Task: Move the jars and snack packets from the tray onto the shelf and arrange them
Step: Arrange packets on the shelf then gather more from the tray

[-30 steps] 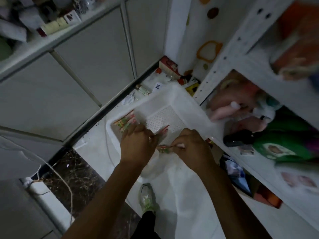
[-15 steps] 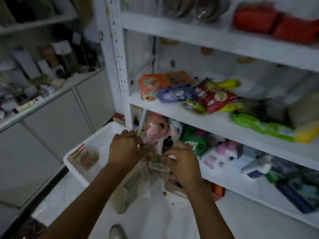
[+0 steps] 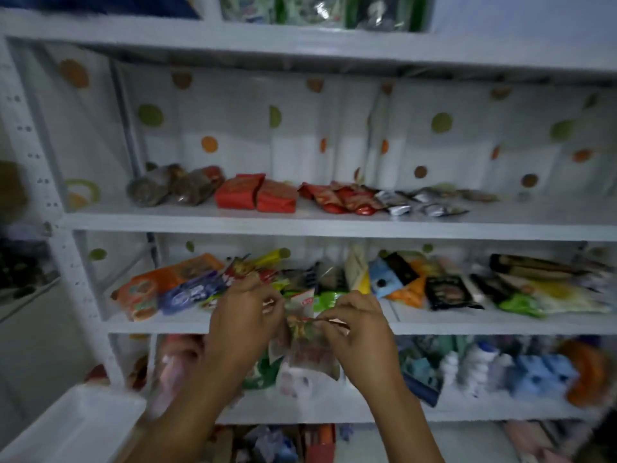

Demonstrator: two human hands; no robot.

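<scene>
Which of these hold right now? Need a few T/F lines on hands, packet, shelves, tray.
1. The left hand and right hand pinch one snack packet between them. True.
2. The snack packet lies flat on the middle shelf. False: it is held up in front of that shelf's edge.
3. Two red packets sit side by side on the upper shelf. True.
4. The white tray is at the right edge of the view. False: it is at the lower left.
5. The middle shelf holds nothing. False: it is crowded with packets.
</scene>
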